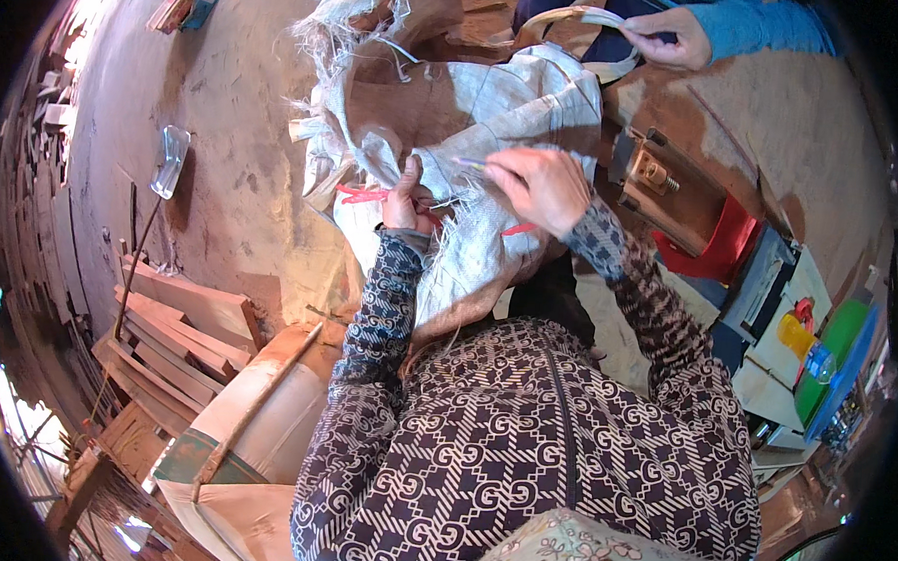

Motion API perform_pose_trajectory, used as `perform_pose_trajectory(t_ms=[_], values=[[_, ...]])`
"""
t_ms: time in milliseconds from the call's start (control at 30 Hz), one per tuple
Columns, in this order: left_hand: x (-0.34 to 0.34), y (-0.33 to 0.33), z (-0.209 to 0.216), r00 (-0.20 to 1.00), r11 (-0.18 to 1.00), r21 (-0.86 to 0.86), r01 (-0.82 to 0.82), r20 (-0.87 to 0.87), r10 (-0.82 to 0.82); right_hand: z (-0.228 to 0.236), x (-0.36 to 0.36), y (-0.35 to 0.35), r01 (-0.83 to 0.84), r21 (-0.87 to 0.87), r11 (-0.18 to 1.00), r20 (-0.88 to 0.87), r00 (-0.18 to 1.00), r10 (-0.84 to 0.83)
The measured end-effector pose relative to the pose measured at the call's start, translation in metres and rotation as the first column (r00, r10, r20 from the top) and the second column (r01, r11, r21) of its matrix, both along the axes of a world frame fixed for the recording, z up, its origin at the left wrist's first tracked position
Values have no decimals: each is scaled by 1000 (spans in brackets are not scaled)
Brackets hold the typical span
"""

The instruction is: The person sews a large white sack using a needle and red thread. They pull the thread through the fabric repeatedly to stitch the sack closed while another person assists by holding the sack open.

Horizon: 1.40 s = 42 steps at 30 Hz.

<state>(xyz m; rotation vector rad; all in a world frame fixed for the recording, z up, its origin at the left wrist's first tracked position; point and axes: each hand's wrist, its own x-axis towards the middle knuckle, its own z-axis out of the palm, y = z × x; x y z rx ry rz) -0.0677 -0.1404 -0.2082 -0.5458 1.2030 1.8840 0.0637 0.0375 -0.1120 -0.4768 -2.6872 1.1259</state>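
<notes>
A white woven sack [461,222] with frayed edges lies across my lap and reaches away from me. My left hand [408,202] is closed on a gathered fold of it, thumb up, beside a strip of red ribbon [361,194]. Just above the sack, to the right, my right hand [543,187] pinches a thin, slender tool [470,164] that points left toward the fold; its exact kind is too small to tell. Loose white strands hang between the hands. At the far right, another person's hand [672,37] holds a pale curved band [577,15].
Wooden boards [185,331] are stacked at the left, near a large pale sack [266,413] with a stick on it. A wooden device with a metal spring [653,177] stands right of my hand. Further right are a yellow bottle [795,336] and a green basin [843,339].
</notes>
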Motion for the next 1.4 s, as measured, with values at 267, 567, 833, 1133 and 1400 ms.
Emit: perform_pose_trajectory(t_ms=[267,567,833,1133,1400], values=[[17,1,-10,973,997,-30,-67,-221,58,-18,-48,-7,-371,341,864,308,912,270],[23,0,-2,785,972,-216,-93,-617,-62,-12,-58,-25,-558,499,663,417,826,381],[42,-2,1,720,958,-276,-75,-679,-139,-36,-61,-23,-565,247,787,499,770,397],[40,-8,10,501,924,-381,39,-793,-348,-61,-48,-8,-325,-271,906,535,732,422],[53,-3,3,546,950,-312,14,-793,-269,-53,-41,-18,-565,39,824,474,736,483]])
